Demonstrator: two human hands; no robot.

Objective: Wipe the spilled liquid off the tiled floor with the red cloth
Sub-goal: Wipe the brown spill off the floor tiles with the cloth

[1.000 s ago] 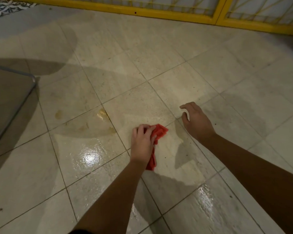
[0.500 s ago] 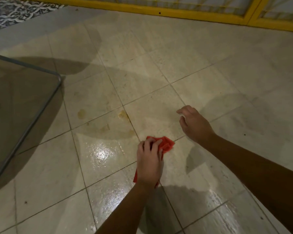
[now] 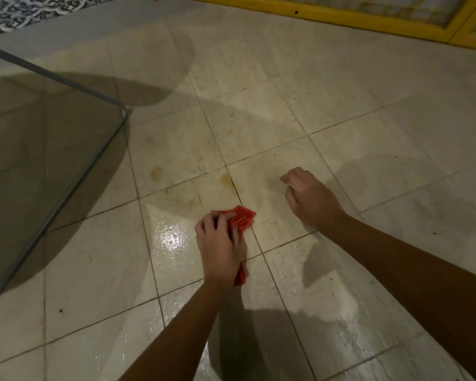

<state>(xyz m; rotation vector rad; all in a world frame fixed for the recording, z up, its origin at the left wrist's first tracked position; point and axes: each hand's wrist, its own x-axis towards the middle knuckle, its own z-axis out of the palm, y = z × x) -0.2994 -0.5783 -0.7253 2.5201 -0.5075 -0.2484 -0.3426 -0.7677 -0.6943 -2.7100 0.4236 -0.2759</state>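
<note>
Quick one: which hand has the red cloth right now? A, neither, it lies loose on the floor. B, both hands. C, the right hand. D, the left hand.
D: the left hand grips the red cloth on the tiled floor, while the right hand holds nothing.

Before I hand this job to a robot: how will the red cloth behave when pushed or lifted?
Bunched and creased under the left hand, the red cloth is likely floppy and would sag if lifted. On the glossy wet tile it probably slides easily.
</note>
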